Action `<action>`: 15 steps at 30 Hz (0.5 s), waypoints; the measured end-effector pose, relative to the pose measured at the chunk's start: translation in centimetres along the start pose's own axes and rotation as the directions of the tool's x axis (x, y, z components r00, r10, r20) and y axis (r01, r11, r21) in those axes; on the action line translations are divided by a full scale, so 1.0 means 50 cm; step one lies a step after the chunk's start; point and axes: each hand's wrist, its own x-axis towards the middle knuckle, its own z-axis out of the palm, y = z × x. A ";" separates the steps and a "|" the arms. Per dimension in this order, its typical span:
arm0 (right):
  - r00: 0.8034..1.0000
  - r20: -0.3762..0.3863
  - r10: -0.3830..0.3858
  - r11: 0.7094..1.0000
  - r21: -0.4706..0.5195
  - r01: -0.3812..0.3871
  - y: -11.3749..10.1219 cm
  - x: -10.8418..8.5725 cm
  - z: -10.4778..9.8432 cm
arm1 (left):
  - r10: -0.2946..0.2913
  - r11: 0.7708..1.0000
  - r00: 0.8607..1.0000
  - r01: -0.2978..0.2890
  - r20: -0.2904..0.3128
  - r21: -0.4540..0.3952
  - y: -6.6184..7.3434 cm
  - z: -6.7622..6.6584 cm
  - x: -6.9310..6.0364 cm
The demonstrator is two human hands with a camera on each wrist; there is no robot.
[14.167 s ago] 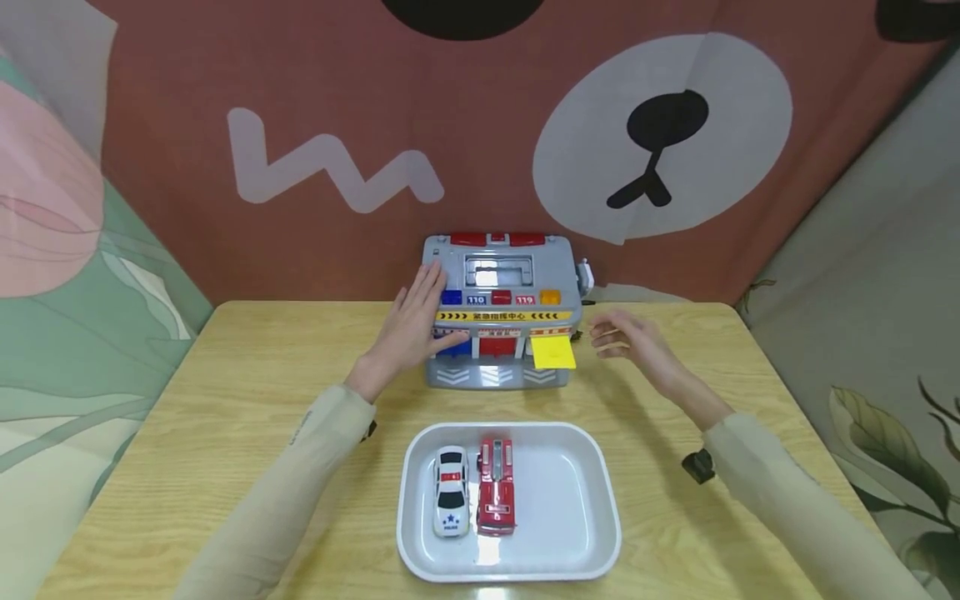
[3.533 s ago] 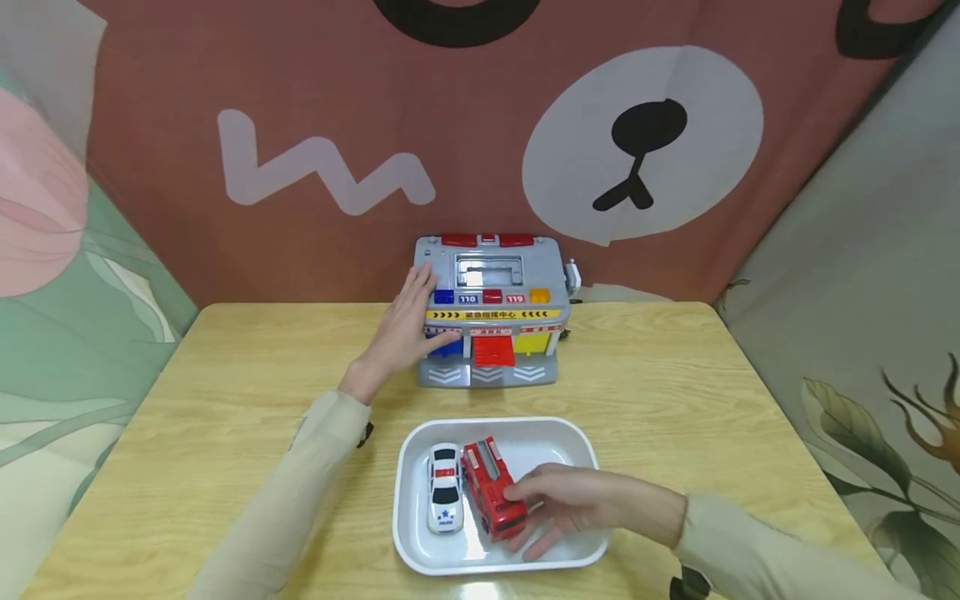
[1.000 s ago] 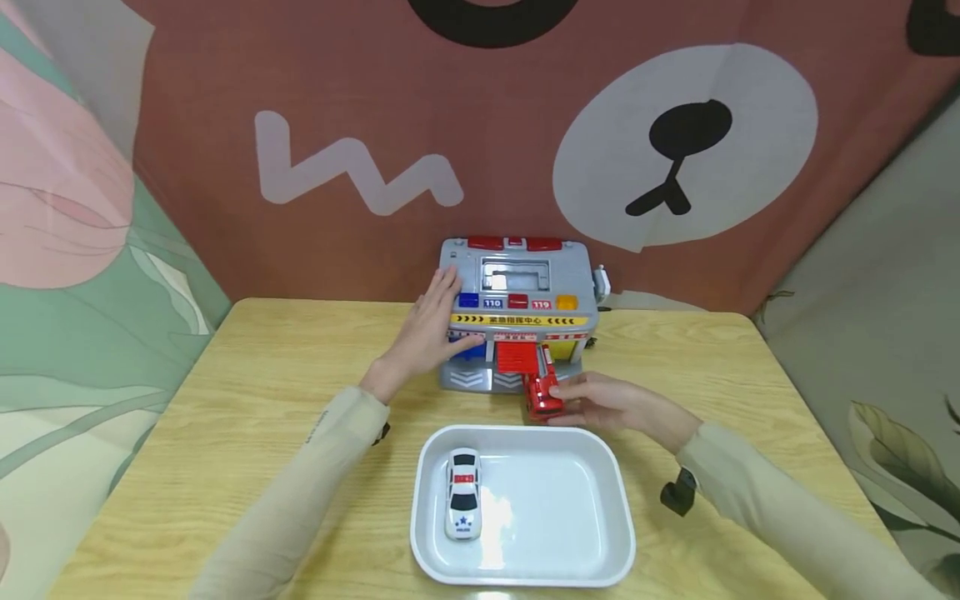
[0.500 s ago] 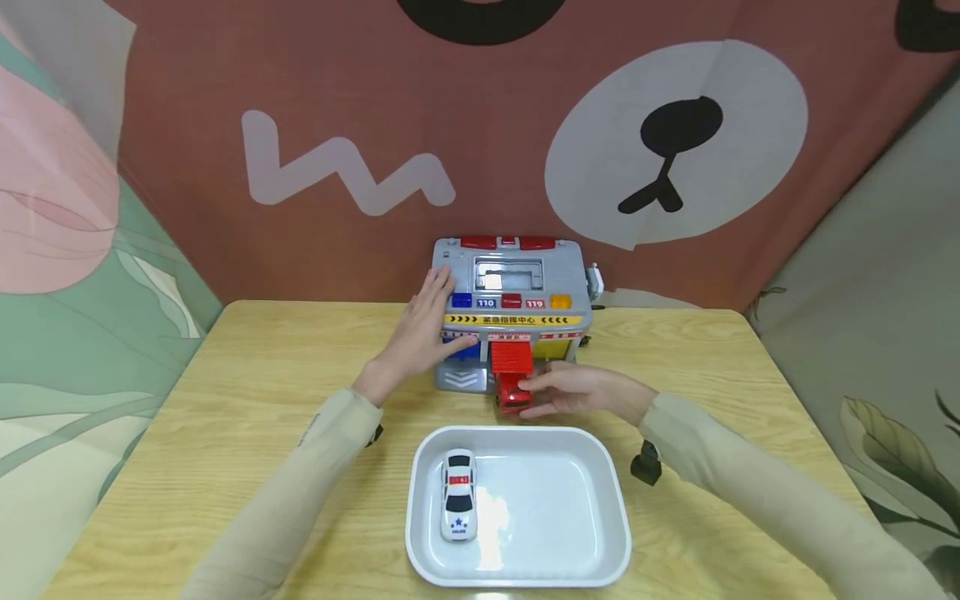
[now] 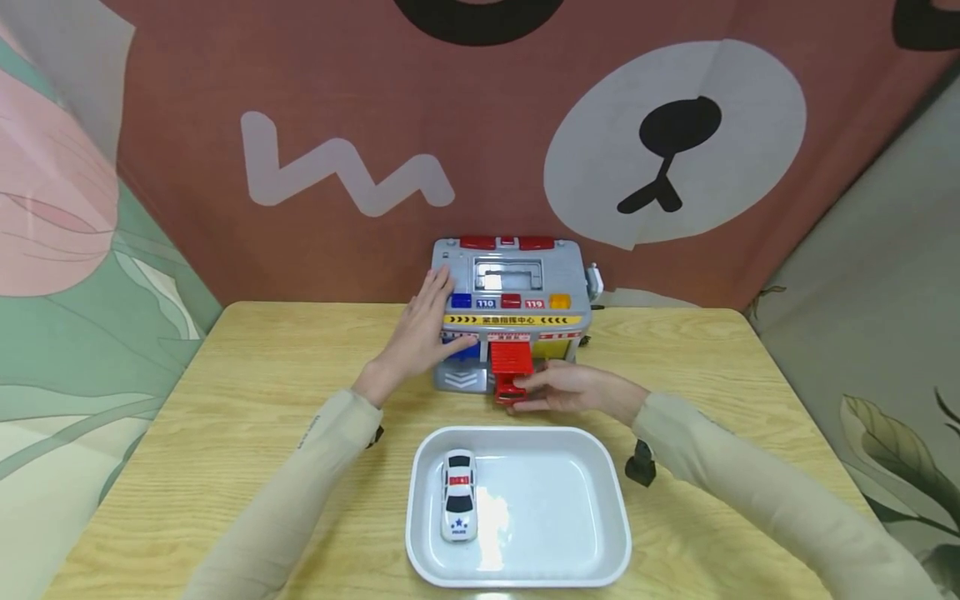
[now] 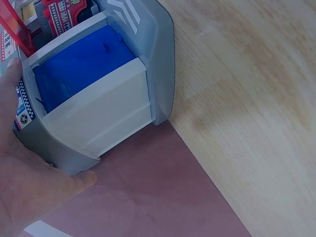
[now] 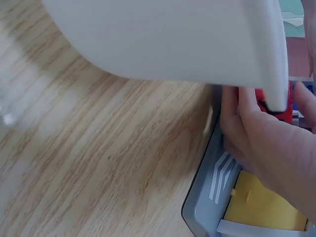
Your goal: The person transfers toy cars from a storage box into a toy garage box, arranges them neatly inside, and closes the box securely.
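A grey toy rescue station [image 5: 562,279] stands at the back of the table. Its middle red door [image 5: 512,358] is flipped up, while the blue door [image 6: 84,64] and yellow door [image 7: 261,202] hang down. My left hand [image 5: 412,333] rests on the station's left side, fingers extended over the roof and thumb toward the front. With my right hand [image 5: 577,387] I hold a red toy fire truck [image 5: 510,395] by its near end. The truck's far part is under the raised door, hidden from the head view; its side [image 6: 64,17] shows in the left wrist view.
A white tray [image 5: 555,575] lies in front of the station, with a white toy police car [image 5: 459,496] at its left. A grey-white key-like part [image 5: 594,282] sticks out at the station's right. A brown printed curtain [image 5: 337,250] hangs behind the table.
The yellow door was up earlier and is now down; the red one is now up. My right hand took the fire truck from the tray and moved it under the red door. My left hand stayed.
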 end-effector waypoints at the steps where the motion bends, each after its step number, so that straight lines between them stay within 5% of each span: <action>1: 1.000 0.001 -0.003 1.000 -0.006 0.003 0.000 -0.001 0.000 | 0.000 1.000 1.000 0.000 -0.001 -0.001 0.000 0.000 0.000; 15: 0.997 -0.010 -0.082 0.987 -0.143 0.080 0.006 0.006 -0.019 | 0.005 1.000 1.000 -0.005 -0.009 -0.010 0.000 0.002 0.000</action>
